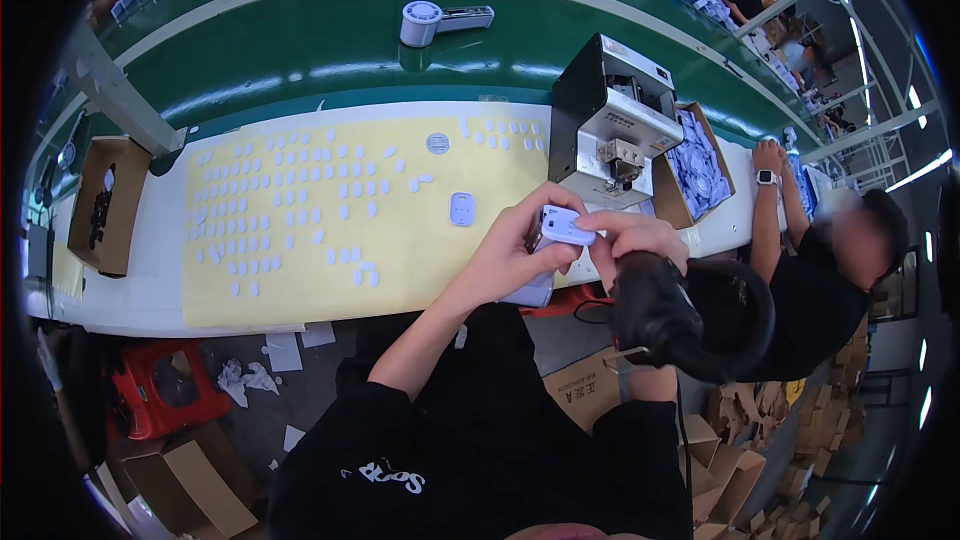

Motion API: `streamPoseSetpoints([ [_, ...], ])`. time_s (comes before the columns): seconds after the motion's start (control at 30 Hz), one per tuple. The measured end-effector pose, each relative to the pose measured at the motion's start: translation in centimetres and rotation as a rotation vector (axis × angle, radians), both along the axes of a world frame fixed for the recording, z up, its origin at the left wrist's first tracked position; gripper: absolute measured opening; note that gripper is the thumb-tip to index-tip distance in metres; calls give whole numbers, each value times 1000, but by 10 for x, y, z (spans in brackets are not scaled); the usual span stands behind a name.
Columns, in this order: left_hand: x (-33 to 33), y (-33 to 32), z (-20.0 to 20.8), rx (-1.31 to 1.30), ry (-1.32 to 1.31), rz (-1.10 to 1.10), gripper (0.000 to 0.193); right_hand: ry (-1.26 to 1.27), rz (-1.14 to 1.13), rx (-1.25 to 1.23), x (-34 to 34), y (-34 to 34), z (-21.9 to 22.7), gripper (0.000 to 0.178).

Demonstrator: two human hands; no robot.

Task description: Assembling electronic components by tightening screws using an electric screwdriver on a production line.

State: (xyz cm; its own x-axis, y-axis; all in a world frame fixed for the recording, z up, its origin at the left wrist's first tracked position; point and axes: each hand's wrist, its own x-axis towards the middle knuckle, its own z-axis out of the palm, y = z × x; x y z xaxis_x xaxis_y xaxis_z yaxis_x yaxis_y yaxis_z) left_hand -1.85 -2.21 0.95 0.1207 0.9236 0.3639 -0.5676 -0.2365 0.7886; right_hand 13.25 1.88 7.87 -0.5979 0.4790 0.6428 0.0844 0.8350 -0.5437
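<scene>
My left hand (508,252) is closed round a small pale lilac plastic casing (568,227) with a dark opening in its face, held above the front edge of the table. The fingers of my right hand (640,236) pinch the casing's right side. A bulky black object with a curved loop (668,315) covers my right wrist; whether that hand bears it cannot be seen. Under my left hand, a larger lilac part (533,291) shows in part. A similar flat lilac casing (461,209) lies on the yellow sheet (410,280), left of my hands.
Many small white pieces (290,172) lie in rows on the sheet. A round silvery disc (437,144) is behind them. A black-and-silver machine (615,125) stands right, beside a box of lilac parts (700,165). A handheld fan (422,24) stands on the green belt. A co-worker (835,270) sits right.
</scene>
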Motion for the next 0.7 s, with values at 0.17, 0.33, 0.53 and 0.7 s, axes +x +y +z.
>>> streamPoseSetpoints([
  [0.17,0,-1,-4,124,194,103,52,-14,90,267,14,5,-6,32],
  [0.33,-1,-4,0,154,254,46,50,-3,98,371,18,0,-8,29],
  [0.53,0,-2,1,232,285,56,36,47,88,383,19,-3,-12,25],
  [0.7,-3,-5,1,289,305,79,36,11,68,409,21,-10,-15,25],
])
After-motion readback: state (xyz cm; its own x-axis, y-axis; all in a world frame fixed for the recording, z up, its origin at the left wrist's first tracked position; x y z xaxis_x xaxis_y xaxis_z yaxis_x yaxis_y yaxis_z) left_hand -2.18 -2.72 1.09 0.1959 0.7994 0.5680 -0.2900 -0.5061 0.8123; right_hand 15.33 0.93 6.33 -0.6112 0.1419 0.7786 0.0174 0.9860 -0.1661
